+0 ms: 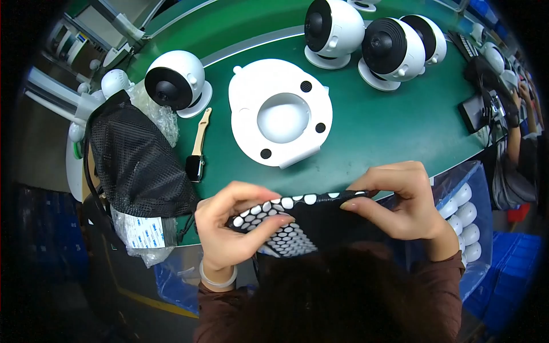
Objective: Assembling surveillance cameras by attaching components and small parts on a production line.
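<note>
Between my two hands, close to the table's near edge, is a black sheet (331,214) with rows of white round dots. My left hand (231,226) pinches its dotted left end, thumb on the near face. At the right end, the thumb and forefinger of my right hand (400,200) grip the plain black corner. The sheet's top edge is bent, and its lower part is hidden by dark hair. Just beyond lies a white rounded housing (246,128) with a large round opening and three black round pads.
White ball-shaped devices with black fronts stand at the far left (178,82) and far right (392,50). A brush (201,132) and a small black-faced square item (194,168) lie left of the housing, beside a black mesh bag (137,154). At right hangs a blue plastic bag (483,200) of white domes.
</note>
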Available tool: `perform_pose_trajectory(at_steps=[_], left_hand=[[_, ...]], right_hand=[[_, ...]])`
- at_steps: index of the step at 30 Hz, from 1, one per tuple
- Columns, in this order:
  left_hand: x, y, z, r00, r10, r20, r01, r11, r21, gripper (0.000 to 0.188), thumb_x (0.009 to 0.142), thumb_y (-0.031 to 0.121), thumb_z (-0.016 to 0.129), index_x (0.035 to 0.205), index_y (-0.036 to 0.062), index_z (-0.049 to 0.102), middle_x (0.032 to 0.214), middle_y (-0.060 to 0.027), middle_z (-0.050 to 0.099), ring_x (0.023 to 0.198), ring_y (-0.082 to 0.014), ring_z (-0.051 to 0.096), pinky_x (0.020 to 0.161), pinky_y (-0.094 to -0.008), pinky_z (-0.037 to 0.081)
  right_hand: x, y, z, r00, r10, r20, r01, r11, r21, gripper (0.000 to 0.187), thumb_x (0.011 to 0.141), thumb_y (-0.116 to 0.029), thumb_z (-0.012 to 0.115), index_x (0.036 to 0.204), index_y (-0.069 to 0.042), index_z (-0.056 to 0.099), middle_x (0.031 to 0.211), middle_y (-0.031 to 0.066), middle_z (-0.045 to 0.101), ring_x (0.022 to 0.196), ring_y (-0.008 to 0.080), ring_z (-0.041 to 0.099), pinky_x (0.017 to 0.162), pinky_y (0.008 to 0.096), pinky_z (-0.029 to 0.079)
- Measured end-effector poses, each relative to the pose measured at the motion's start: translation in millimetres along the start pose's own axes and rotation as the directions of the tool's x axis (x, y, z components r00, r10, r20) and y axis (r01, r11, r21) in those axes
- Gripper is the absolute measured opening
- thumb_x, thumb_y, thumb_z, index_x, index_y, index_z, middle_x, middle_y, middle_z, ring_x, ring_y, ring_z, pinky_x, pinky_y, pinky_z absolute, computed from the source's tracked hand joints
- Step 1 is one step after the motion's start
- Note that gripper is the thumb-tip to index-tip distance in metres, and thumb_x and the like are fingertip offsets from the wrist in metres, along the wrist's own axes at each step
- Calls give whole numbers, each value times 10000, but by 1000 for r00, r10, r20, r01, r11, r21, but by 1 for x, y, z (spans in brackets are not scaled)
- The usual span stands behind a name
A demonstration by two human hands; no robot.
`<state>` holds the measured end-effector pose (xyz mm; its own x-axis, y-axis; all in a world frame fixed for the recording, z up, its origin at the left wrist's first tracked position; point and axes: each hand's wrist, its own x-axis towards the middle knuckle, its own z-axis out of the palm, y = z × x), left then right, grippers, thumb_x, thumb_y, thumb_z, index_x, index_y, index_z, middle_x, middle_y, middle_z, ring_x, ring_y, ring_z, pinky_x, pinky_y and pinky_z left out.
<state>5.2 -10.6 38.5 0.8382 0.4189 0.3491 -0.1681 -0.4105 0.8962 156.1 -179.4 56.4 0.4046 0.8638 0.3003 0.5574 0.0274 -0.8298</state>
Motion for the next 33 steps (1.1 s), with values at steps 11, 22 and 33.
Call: perform_pose_trajectory(at_steps=[11,22,33], left_hand=[[0,-1,-2,994,-108,-12,102,968,-231,156,590,-74,653,737,-52,604,689,-94,622,613,-111,588,590,-182,449],[3,7,14,998,61,-24,-59,995,76,135,612,-46,680,737,-35,631,658,-100,637,561,-114,609,511,-182,442],[2,7,18,995,81,-57,-68,977,200,173,606,-83,649,764,-24,615,660,-108,626,574,-150,616,518,-203,443]], right_hand=[[-1,3,6,985,-155,-79,153,988,-38,127,655,6,656,763,-12,592,706,84,585,545,176,549,468,240,431],[11,-2,13,953,-287,-99,267,948,-174,279,577,-75,713,832,-65,600,799,69,568,691,222,551,588,286,450],[11,-4,16,949,-302,-94,250,897,-364,195,579,-18,688,747,-77,608,741,24,608,717,191,588,726,351,455]])
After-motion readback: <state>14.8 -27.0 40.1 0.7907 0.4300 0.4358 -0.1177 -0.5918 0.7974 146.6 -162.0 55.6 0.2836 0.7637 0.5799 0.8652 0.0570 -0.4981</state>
